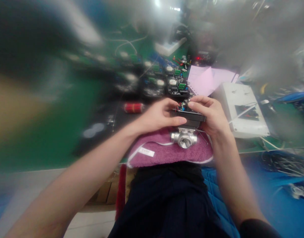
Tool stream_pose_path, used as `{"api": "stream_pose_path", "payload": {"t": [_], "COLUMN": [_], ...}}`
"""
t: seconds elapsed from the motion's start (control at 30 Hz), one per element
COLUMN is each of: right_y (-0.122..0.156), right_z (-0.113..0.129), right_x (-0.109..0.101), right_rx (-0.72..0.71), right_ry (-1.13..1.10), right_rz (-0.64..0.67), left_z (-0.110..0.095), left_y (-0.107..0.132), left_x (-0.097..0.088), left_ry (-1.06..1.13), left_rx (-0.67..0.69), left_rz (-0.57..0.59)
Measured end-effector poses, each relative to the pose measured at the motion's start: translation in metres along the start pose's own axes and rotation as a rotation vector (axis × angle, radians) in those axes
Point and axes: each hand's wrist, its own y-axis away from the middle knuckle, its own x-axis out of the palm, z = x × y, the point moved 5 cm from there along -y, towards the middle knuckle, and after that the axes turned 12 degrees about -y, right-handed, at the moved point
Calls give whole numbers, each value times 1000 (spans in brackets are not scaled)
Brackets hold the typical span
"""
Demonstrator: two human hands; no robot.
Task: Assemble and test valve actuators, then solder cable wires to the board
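Observation:
A black valve actuator (190, 119) with its top open stands on a purple towel (164, 153). Fixed below it is a shiny metal ball valve (184, 138), whose round port faces me. Red wires and small electronic parts show inside the actuator. My left hand (164, 115) grips its left side, thumb along the front wall and fingers at the top edge. At the right top edge, my right hand (208, 110) has thumb and index finger pinched together over the inner parts. Whatever lies between those fingertips is too small to make out.
Several open black units with circuit boards (175, 85) sit beyond my hands. A red spool (134, 107) lies to the left. Pink papers (203, 79) are behind, and a white box (241, 109) with a cable stands at the right. Picture edges are blurred.

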Motion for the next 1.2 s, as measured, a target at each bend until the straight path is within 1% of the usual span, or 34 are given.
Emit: {"api": "stream_pose_path", "payload": {"t": [0.57,0.8,1.03,1.2], "right_y": [1,1,1,1], "right_z": [2,2,-1,1], "right_x": [1,0,-1,1], "right_rx": [5,-10,21,6], "right_ry": [34,55,2,8], "right_rz": [-20,-5,-9,-7], "left_z": [0,0,-1,0], "left_y": [0,1,0,1], "left_x": [0,0,0,0], "left_ry": [-17,-13,-10,-13], "left_rx": [11,2,6,7], "left_rz": [6,5,4,8]}}
